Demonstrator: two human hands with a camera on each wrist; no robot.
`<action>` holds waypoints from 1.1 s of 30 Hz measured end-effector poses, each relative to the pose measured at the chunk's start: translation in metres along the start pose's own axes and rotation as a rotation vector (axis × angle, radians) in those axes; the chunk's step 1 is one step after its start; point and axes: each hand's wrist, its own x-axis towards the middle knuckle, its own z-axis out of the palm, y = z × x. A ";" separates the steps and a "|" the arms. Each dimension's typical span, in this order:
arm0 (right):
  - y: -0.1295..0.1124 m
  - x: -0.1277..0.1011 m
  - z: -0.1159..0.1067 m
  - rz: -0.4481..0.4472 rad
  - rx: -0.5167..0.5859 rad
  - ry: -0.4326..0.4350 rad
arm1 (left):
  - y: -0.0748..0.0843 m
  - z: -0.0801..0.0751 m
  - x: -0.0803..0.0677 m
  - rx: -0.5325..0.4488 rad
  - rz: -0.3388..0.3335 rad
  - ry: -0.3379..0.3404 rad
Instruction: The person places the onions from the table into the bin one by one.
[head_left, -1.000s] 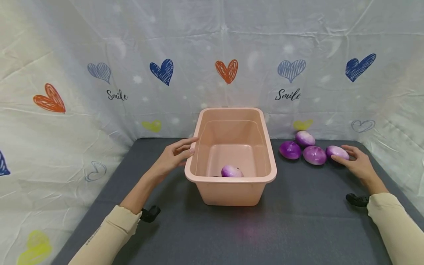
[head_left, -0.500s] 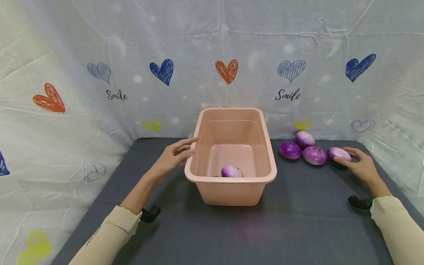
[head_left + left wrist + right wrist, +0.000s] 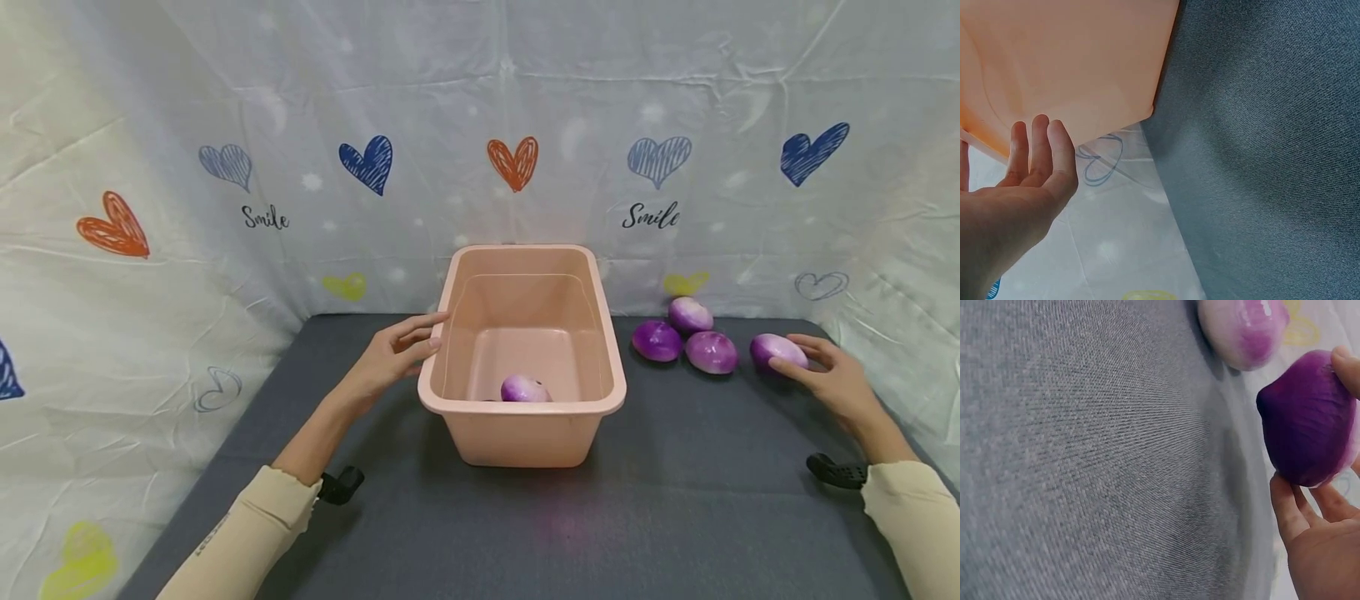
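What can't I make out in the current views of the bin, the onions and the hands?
- Head view: the front wall of the bin hides the lower part of the onion inside, so how many lie there is unclear.
- Left wrist view: the left edge cuts off part of the left hand.
- Right wrist view: the right hand covers part of the held onion; the top edge crops another onion.

The sleeves are cream (dark lettering marks the left one); a black band shows at each cuff.

One bin, two hands — at least five purple onions.
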 end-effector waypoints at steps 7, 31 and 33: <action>-0.010 -0.008 -0.003 -0.003 0.022 -0.042 | -0.001 -0.001 -0.001 0.011 0.001 0.004; -0.080 -0.014 0.017 -0.121 0.135 -0.163 | -0.001 -0.001 -0.001 -0.002 0.017 -0.001; -0.085 -0.013 0.021 -0.125 0.132 -0.173 | -0.001 -0.001 -0.001 -0.005 0.015 -0.003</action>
